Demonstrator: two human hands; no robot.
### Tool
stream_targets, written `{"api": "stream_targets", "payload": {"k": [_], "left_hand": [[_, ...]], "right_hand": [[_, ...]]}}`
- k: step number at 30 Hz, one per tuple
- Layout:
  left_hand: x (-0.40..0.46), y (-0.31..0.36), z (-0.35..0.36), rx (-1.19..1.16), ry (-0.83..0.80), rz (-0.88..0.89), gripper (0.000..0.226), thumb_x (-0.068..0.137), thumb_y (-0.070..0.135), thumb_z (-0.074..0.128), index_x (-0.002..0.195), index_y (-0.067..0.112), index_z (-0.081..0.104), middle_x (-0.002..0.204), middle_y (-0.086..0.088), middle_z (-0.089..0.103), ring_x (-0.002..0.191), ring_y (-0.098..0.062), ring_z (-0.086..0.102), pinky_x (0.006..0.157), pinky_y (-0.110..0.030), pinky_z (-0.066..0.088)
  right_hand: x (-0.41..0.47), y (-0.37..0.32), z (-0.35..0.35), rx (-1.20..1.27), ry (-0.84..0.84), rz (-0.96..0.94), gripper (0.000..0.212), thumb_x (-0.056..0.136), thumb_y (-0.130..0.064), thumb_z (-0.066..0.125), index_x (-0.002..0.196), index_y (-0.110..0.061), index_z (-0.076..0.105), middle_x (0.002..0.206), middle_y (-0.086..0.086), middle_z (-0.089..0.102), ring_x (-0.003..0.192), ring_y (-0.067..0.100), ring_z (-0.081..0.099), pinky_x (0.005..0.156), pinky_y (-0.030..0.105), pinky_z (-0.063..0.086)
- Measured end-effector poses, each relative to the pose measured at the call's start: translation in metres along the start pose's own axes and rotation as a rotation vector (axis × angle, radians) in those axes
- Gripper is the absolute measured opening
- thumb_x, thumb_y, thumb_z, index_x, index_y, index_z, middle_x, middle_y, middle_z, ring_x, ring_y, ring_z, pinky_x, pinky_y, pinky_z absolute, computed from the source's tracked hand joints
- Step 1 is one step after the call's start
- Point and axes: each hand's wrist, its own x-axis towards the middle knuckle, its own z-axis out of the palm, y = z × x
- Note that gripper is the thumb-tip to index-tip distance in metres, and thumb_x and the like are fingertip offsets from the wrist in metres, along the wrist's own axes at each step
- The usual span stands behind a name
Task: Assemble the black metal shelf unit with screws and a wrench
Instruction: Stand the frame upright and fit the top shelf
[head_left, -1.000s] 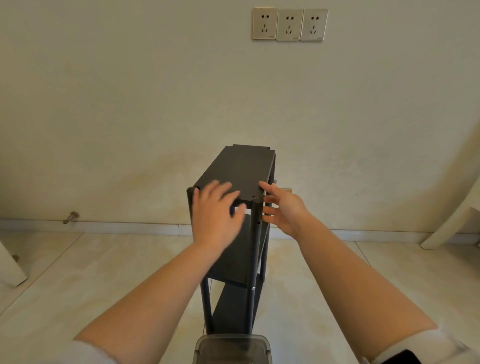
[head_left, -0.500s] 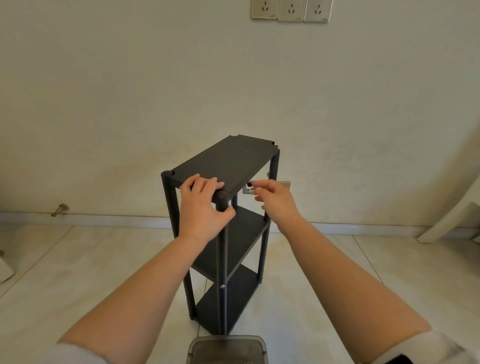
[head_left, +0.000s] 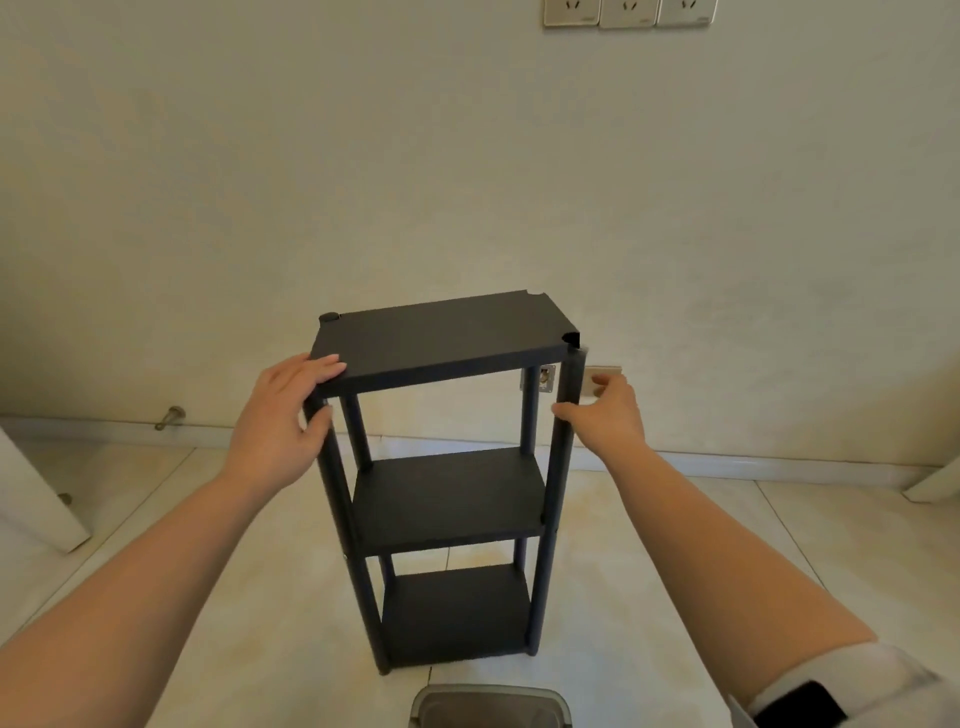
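A black three-tier metal shelf unit stands upright on a pale tiled floor, its long axis vertical and its broad open front turned toward the camera, with the shelves running left to right. It sits near the middle of the head view, a little way out from a cream wall and its white skirting.

The person's left hand grips the unit's near-left corner: the fingers lie over the edge of the top shelf and the thumb wraps round the near-left post just beneath it. The right hand is at the near-right post, just below the top shelf, with the thumb on the post's front and the fingers curled behind it; how firmly it holds cannot be told. The unit stands between the two hands, both forearms reaching in from the near edge of the view.

The top shelf's near-right corner notch sits a little off the head of the post. A small metal wall fitting shows between the two right-hand posts, and a pale plate on the wall peeks out beside the right hand.

A grey lidded plastic container rests on the floor just near of the unit's foot. Three wall sockets line the top edge, and a metal door stop juts from the skirting at far left.
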Motion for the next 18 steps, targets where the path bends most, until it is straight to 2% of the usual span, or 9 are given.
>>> {"api": "stream_targets", "payload": {"k": [2, 4, 7, 10, 14, 18], "left_hand": [[0.002, -0.006, 0.002, 0.128, 0.058, -0.037, 0.047, 0.086, 0.003, 0.062, 0.13, 0.016, 0.055, 0.134, -0.002, 0.055, 0.128, -0.028, 0.037, 0.108, -0.04, 0.029], [0.005, -0.008, 0.005, 0.246, 0.096, -0.096, 0.047, 0.087, 0.004, 0.06, 0.132, 0.016, 0.053, 0.134, -0.004, 0.055, 0.127, -0.031, 0.037, 0.108, -0.044, 0.03], [0.01, 0.003, 0.015, 0.377, 0.055, -0.175, 0.058, 0.086, 0.003, 0.058, 0.14, 0.018, 0.043, 0.142, -0.005, 0.046, 0.133, -0.031, 0.031, 0.111, -0.051, 0.025], [0.01, 0.028, 0.03, 0.37, 0.039, -0.186, 0.069, 0.083, 0.012, 0.062, 0.145, 0.014, 0.032, 0.15, -0.005, 0.035, 0.14, -0.029, 0.021, 0.116, -0.052, 0.014], [0.0, 0.066, 0.053, 0.345, 0.036, -0.084, 0.084, 0.081, 0.019, 0.067, 0.15, 0.02, 0.019, 0.155, -0.009, 0.022, 0.145, -0.033, 0.006, 0.115, -0.05, 0.004], [-0.002, 0.089, 0.068, 0.34, -0.018, -0.053, 0.096, 0.084, 0.029, 0.065, 0.145, 0.03, -0.009, 0.159, -0.01, 0.002, 0.144, -0.036, -0.011, 0.113, -0.051, 0.0]], "right_hand": [[-0.004, -0.004, 0.011, -0.026, -0.1, -0.072, 0.047, 0.089, -0.02, 0.062, 0.132, -0.014, 0.043, 0.128, 0.007, 0.054, 0.11, 0.026, 0.055, 0.087, 0.034, 0.045], [-0.008, -0.008, 0.019, 0.003, -0.21, -0.101, 0.036, 0.095, -0.017, 0.053, 0.13, -0.014, 0.047, 0.124, 0.008, 0.058, 0.103, 0.023, 0.054, 0.084, 0.029, 0.042], [-0.008, -0.008, 0.019, 0.018, -0.287, -0.156, 0.032, 0.097, -0.018, 0.05, 0.129, -0.015, 0.048, 0.123, 0.003, 0.058, 0.1, 0.017, 0.05, 0.085, 0.027, 0.037], [-0.008, -0.004, 0.019, -0.055, -0.277, -0.192, 0.028, 0.098, -0.021, 0.049, 0.125, -0.014, 0.048, 0.114, 0.003, 0.057, 0.097, 0.018, 0.05, 0.082, 0.027, 0.038], [-0.011, -0.001, 0.019, -0.072, -0.24, -0.2, 0.028, 0.098, -0.018, 0.049, 0.125, -0.01, 0.046, 0.114, 0.008, 0.058, 0.095, 0.019, 0.051, 0.081, 0.027, 0.041], [-0.016, 0.004, 0.016, -0.04, -0.186, -0.178, 0.027, 0.098, -0.017, 0.049, 0.123, -0.01, 0.047, 0.114, 0.009, 0.057, 0.095, 0.02, 0.052, 0.081, 0.028, 0.041]]}}
